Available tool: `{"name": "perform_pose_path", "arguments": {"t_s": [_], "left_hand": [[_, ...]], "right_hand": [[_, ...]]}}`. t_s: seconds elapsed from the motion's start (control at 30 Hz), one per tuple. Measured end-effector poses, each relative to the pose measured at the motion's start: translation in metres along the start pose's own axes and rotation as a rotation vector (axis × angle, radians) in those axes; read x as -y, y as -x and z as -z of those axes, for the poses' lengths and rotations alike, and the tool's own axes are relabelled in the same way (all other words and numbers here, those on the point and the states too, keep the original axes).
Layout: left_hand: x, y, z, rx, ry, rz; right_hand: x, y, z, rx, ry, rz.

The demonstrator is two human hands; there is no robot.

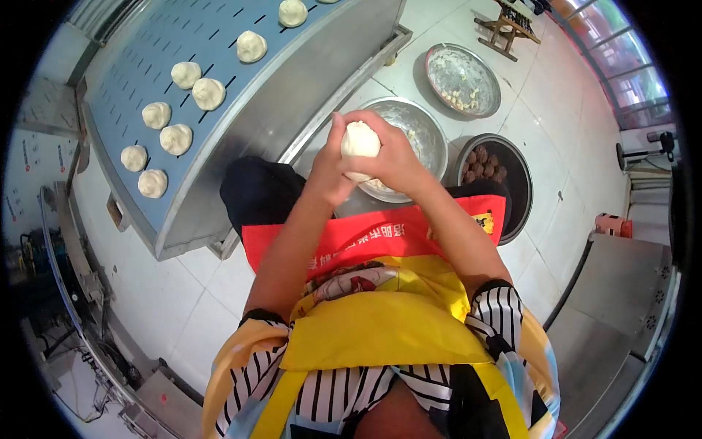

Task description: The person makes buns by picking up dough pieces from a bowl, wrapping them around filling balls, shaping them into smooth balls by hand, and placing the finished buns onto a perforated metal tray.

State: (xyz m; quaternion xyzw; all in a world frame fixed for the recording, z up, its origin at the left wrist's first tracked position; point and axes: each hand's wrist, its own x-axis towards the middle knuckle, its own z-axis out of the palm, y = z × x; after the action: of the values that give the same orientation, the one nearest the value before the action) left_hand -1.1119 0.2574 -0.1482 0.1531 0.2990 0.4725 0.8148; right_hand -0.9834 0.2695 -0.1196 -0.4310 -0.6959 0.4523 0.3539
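A pale ball of dough (360, 140) is cupped between my two hands above a metal bowl. My left hand (330, 164) closes round its left side, thumb pointing up. From the right, my right hand (395, 154) wraps over the top and side of the dough. The metal bowl (431, 139) beneath has white residue inside, and my hands hide part of it. To the right, a dark tub (521, 183) holds several round brown balls (482, 162) of filling.
On my left stands a metal-sided table with a blue slotted top (157, 55), bearing several dough buns (209, 94). A second metal bowl (479, 58) with dough scraps sits on the tiled floor. A wooden stool (508, 29) is beyond it, and a metal cabinet (614, 285) stands at right.
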Motion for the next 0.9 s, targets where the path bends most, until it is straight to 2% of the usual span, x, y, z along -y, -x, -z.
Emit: {"name": "perform_pose_path", "arguments": {"t_s": [0.03,0.07,0.13,0.2,0.23,0.27,0.33,0.43,0.47,0.6,0.77,0.8,0.87,0.9], "left_hand": [[0.002,0.001,-0.001,-0.002,0.029,-0.005],[0.003,0.003,-0.003,-0.006,0.059,-0.012],[-0.004,0.012,-0.002,0.022,-0.183,-0.049],[-0.002,0.014,0.000,-0.017,-0.176,-0.052],[0.002,0.007,0.002,-0.065,-0.052,-0.042],[0.004,0.000,0.003,-0.112,0.070,-0.032],[0.013,-0.009,0.003,-0.100,0.120,-0.063],[0.009,-0.010,0.007,-0.156,0.122,-0.066],[0.006,-0.010,0.009,-0.182,0.108,-0.057],[0.001,-0.011,0.018,-0.017,0.164,0.006],[0.000,-0.013,0.014,-0.008,0.173,-0.070],[-0.004,-0.013,0.016,0.012,0.183,-0.077],[-0.010,-0.016,0.015,-0.053,0.229,-0.111],[-0.015,-0.017,0.014,-0.084,0.255,-0.122]], "right_hand": [[-0.004,-0.002,-0.001,-0.009,0.061,-0.052],[-0.002,-0.003,0.000,-0.017,0.032,0.000],[0.005,-0.001,0.002,-0.030,-0.031,0.093],[0.005,-0.001,0.006,0.039,-0.041,0.160],[0.006,-0.003,0.008,0.071,-0.044,0.199],[0.001,-0.004,0.005,0.013,0.006,0.185],[-0.014,-0.004,-0.002,-0.098,0.103,0.157],[-0.012,-0.001,-0.001,-0.093,0.178,0.236],[-0.010,0.000,0.003,-0.039,0.209,0.261],[0.013,-0.010,0.024,0.152,0.377,0.339],[0.030,-0.021,0.027,0.255,0.772,0.442],[0.047,-0.023,0.027,0.324,0.792,0.361],[0.062,-0.030,0.025,0.391,0.912,0.322],[0.064,-0.037,0.022,0.389,0.876,0.348]]}}
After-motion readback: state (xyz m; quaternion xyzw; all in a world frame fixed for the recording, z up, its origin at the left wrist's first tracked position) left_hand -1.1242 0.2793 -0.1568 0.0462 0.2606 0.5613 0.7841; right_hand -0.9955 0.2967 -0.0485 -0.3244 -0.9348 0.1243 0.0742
